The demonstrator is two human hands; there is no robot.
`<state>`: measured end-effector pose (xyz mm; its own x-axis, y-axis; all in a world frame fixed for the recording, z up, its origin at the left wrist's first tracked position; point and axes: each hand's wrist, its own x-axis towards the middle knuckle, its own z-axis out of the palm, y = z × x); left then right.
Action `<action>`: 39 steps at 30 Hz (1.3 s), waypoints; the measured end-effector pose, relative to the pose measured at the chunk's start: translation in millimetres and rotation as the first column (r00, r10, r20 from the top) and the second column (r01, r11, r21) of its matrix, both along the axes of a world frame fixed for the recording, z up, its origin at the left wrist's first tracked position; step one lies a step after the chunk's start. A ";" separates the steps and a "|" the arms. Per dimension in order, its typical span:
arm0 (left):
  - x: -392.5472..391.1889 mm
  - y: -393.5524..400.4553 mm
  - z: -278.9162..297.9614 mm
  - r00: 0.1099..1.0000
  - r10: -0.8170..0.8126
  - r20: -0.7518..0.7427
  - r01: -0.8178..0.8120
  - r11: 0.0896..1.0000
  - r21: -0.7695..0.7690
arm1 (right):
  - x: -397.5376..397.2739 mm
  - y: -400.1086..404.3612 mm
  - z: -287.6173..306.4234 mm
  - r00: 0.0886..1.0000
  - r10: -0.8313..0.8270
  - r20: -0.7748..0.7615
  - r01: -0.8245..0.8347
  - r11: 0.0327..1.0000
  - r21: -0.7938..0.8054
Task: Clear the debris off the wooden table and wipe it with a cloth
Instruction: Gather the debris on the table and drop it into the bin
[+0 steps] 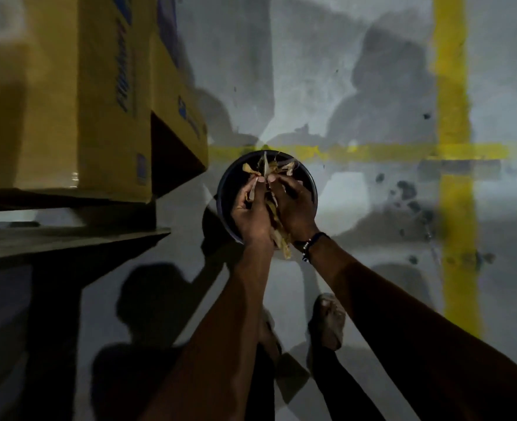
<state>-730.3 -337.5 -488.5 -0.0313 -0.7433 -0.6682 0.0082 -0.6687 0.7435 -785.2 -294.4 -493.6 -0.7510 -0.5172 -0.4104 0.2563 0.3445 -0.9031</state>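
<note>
- The left hand (pixel 251 214) and the right hand (pixel 296 208) are pressing together above a round dark bin (pixel 310 180) standing on the grey floor (pixel 342 86).
- Both hands are gripping a bundle of dry tan debris (pixel 277 220) between them, with their fingers curled round it.
- Strips of it are sticking out at the far side, over the bin's mouth, and at the near side by the wrists.
- Yellow cardboard boxes (pixel 99 101) are sitting to the left.

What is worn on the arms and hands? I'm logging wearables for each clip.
Both forearms are bare, with no sleeves or gloves in view. The left hand and its wrist carry nothing. The right hand has a dark bracelet with small pale beads around its wrist.
</note>
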 end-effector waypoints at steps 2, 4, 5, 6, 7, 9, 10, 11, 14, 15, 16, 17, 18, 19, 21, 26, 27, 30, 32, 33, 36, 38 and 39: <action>-4.1 0.8 -42.8 0.997 -0.059 0.044 0.062 0.996 -0.058 | -6.1 -0.4 -42.6 0.999 0.035 -0.040 -0.035 0.999 0.008; -6.2 0.2 -78.6 0.991 -0.101 0.086 0.110 0.988 -0.112 | -11.5 -1.4 -76.4 0.994 0.081 -0.075 -0.079 0.996 0.030; -7.7 -0.8 -93.7 0.986 -0.124 0.110 0.139 0.980 -0.141 | -13.8 -2.0 -89.7 0.989 0.111 -0.094 -0.106 0.993 0.047; -8.6 -2.8 -106.6 0.978 -0.151 0.141 0.173 0.971 -0.164 | -15.7 -2.8 -101.5 0.984 0.142 -0.109 -0.136 0.989 0.061; -8.6 -4.7 -117.0 0.968 -0.182 0.175 0.213 0.960 -0.180 | -17.4 -3.2 -111.5 0.979 0.171 -0.113 -0.162 0.983 0.086; -6.8 -8.8 -134.0 0.939 -0.247 0.237 0.292 0.940 -0.175 | -21.3 -4.2 -123.4 0.973 0.201 -0.113 -0.186 0.974 0.132; -5.6 -10.2 -137.8 0.923 -0.282 0.261 0.329 0.931 -0.159 | -23.6 -3.8 -127.2 0.973 0.201 -0.113 -0.183 0.971 0.152; -3.6 -11.0 -138.4 0.907 -0.311 0.285 0.360 0.922 -0.141 | -25.5 -2.9 -128.3 0.973 0.196 -0.121 -0.176 0.971 0.163; 5.3 -10.4 -125.7 0.859 -0.364 0.360 0.436 0.889 -0.142 | -28.9 4.2 -121.2 0.964 0.205 -0.169 -0.178 0.971 0.161; 8.3 -10.2 -118.8 0.835 -0.375 0.402 0.465 0.872 -0.152 | -30.2 6.6 -113.9 0.958 0.220 -0.185 -0.192 0.969 0.159; 10.8 -9.8 -111.0 0.810 -0.383 0.443 0.493 0.855 -0.162 | -31.9 8.2 -104.9 0.954 0.232 -0.191 -0.205 0.967 0.149; 12.3 -9.6 -102.5 0.793 -0.392 0.466 0.513 0.843 -0.163 | -33.7 9.4 -95.5 0.954 0.235 -0.189 -0.213 0.968 0.130; 12.5 -9.4 -94.4 0.788 -0.396 0.471 0.521 0.837 -0.168 | -35.0 10.1 -85.9 0.956 0.228 -0.183 -0.211 0.972 0.106; 12.5 -10.0 -86.9 0.792 -0.397 0.464 0.522 0.834 -0.177 | -36.0 10.3 -76.1 0.962 0.214 -0.168 -0.203 0.976 0.080; 11.9 -10.8 -68.8 0.798 -0.399 0.451 0.513 0.843 -0.162 | -37.8 11.0 -55.2 0.974 0.190 -0.123 -0.185 0.982 0.047; 15.3 -6.1 -23.7 0.824 -0.398 0.404 0.499 0.847 -0.183 | -38.1 11.5 -7.2 0.985 0.163 -0.061 -0.162 0.987 0.008; 16.4 -5.4 -13.7 0.834 -0.391 0.390 0.492 0.847 -0.203 | -37.7 10.6 3.6 0.989 0.142 -0.041 -0.142 0.990 -0.002; 16.3 -3.4 13.3 0.858 -0.384 0.342 0.474 0.848 -0.237 | -36.2 7.2 25.1 0.991 0.134 0.021 -0.133 0.991 -0.025; 14.6 -0.7 29.0 0.886 -0.377 0.271 0.443 0.862 -0.248 | -36.3 4.5 36.9 0.982 0.179 0.051 -0.178 0.983 -0.034; 14.3 1.4 34.5 0.893 -0.380 0.240 0.436 0.862 -0.259 | -36.5 2.8 45.7 0.975 0.207 0.078 -0.204 0.978 -0.045; 19.5 6.1 52.4 0.864 -0.443 0.240 0.498 0.821 -0.279 | -36.7 -2.3 91.2 0.946 0.136 0.295 -0.091 0.982 -0.164; 24.9 9.8 59.5 0.855 -0.464 0.232 0.515 0.812 -0.275 | -38.1 -3.7 105.4 0.916 0.085 0.393 -0.006 0.980 -0.197; 27.4 11.8 63.9 0.859 -0.467 0.211 0.510 0.817 -0.268 | -37.9 -3.5 108.3 0.908 0.084 0.410 0.005 0.977 -0.211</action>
<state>-702.9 -325.8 -424.6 -0.3747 -0.8187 -0.4351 -0.3690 -0.2989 0.8801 -823.1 -297.8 -385.2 -0.5130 -0.6479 -0.5631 0.6125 0.1833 -0.7689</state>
